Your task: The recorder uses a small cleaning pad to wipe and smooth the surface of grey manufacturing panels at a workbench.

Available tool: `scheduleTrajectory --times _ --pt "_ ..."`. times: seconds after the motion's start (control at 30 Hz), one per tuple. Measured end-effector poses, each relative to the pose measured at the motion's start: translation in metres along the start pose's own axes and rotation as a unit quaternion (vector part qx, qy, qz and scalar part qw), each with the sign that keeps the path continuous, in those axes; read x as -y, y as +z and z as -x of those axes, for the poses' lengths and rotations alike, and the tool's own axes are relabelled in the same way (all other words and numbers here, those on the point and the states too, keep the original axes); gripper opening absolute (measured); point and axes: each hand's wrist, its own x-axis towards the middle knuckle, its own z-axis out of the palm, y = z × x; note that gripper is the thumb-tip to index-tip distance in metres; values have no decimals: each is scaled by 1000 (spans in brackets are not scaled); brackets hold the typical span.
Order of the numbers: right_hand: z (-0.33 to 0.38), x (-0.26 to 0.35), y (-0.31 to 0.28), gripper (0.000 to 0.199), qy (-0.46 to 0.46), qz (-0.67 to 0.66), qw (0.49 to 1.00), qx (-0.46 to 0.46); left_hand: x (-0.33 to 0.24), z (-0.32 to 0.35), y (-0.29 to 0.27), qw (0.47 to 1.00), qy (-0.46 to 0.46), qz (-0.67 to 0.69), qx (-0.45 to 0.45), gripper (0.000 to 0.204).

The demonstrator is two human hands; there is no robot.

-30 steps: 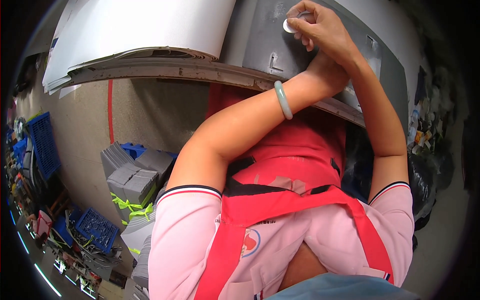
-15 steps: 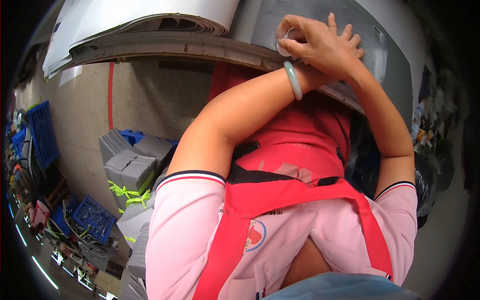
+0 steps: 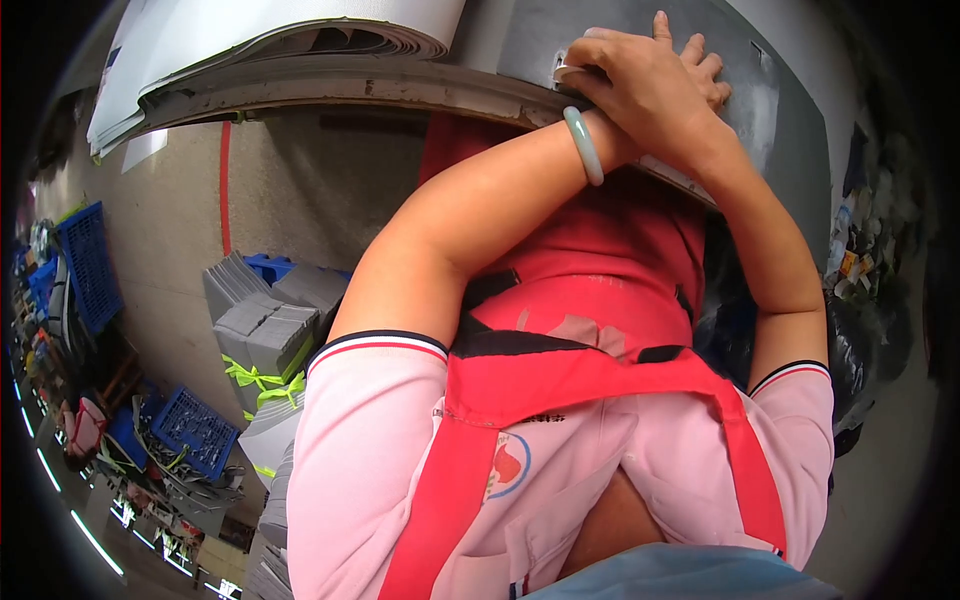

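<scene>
My arms cross at the wrists over a dark grey sheet (image 3: 535, 45) on the worktable. My left arm, with a pale green bangle (image 3: 582, 146) at the wrist, passes beneath the right one. Fingers of my left hand (image 3: 706, 72) show spread flat on the sheet beyond; its back is covered by the other hand. My right hand (image 3: 645, 85) lies across on top, its thumb and fingers closed on a small white rounded piece (image 3: 563, 72) near the sheet's left edge. Most of that piece is hidden in the grip, so its kind is unclear.
A thick stack of curled white sheets (image 3: 290, 30) overlies the table edge (image 3: 400, 95) at left. On the floor stand grey bundles (image 3: 262, 328) tied with yellow-green strips, and blue crates (image 3: 195, 432). Black plastic bags (image 3: 850, 360) lie at right.
My right hand has tilted over, and the white piece now shows nearly edge-on instead of as a round face. Both hands sit slightly farther away in the picture.
</scene>
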Motion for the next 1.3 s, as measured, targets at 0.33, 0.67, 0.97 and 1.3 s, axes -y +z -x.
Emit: scheduleTrajectory --times 0.33,0.67,0.97,1.3 --pt "111 -194 -8 28 366 -237 869 -231 -3 -2 -3 1000 6 18 -7 31" --pt "137 -204 5 24 400 -372 792 -273 -2 2 -15 998 -26 -58 10 34" --pt "164 -248 11 30 317 -633 671 -218 1 -2 -18 999 -14 -32 -21 32" --pt "123 -208 -61 32 237 -773 507 -299 -59 32 -96 960 125 248 24 33"
